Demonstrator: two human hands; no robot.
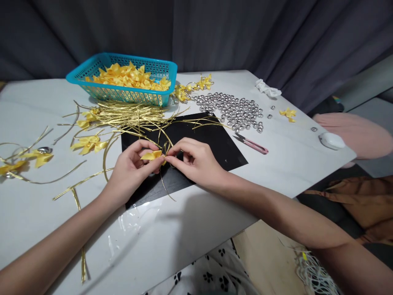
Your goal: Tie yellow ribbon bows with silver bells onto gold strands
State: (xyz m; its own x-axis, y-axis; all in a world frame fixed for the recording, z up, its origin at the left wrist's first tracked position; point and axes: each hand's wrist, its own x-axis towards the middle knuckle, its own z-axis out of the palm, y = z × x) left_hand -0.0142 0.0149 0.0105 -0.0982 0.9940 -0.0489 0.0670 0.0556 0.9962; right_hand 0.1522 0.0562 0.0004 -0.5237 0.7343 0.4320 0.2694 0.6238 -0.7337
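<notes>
My left hand point(135, 164) pinches a yellow ribbon flower point(151, 155) above a black mat point(215, 143). Thumb and fingertips of my right hand point(193, 157) are pressed together at the flower's right side, where gold wire point(166, 146) loops up between the hands. One thin wire end hangs below them over the mat. What exactly the right fingertips grip is too small to tell. Behind the hands lies a pile of gold wires point(129, 116). More yellow flowers point(89, 144) rest to the left of my left hand.
A blue basket point(123, 89) of yellow flowers stands at the back. Silver beads point(236, 110) spread behind the mat, with pink-handled snips point(251, 144) nearby. A white mouse-shaped object point(331, 140) sits near the right edge; loose gold wires point(76, 198) lie at left.
</notes>
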